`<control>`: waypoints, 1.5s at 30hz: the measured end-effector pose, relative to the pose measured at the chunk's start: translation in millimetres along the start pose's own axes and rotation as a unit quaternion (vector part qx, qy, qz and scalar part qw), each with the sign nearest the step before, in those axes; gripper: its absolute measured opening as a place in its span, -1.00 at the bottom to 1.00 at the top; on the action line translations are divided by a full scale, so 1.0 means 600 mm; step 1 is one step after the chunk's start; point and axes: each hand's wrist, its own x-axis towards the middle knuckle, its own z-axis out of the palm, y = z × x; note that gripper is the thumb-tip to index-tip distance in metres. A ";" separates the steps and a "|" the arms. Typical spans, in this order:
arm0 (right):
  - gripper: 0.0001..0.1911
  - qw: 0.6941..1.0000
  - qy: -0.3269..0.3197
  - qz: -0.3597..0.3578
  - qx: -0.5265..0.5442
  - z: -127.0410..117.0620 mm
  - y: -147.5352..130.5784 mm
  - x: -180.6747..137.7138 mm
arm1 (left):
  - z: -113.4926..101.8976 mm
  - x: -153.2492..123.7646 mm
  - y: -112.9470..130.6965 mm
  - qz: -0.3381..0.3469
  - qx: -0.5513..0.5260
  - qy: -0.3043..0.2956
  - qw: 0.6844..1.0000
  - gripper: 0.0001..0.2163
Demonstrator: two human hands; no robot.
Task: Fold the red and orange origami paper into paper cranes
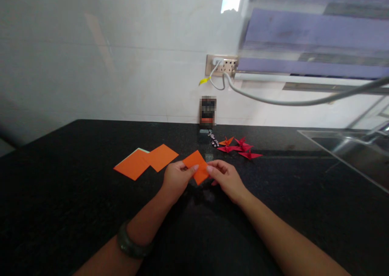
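A small folded orange paper [197, 166] is held just above the black counter [60, 179] between both hands. My left hand [176, 178] pinches its left edge with thumb and fingers closed. My right hand [226, 178] pinches its right side, fingers curled. Two flat orange paper squares [146, 160] lie overlapping to the left of my hands. Behind my right hand sit several folded paper cranes [240, 147], red ones and one orange. A dark bangle is on my left wrist.
A small dark object [208, 112] stands against the white wall at the back of the counter. A wall socket [221, 65] with a white cable sits above it. A steel sink [349, 150] is at the right.
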 end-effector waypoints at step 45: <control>-0.67 0.909 -0.085 -0.357 -0.199 -0.041 0.007 0.012 | -0.011 -0.001 0.005 -0.122 -0.105 -0.182 0.970 -0.84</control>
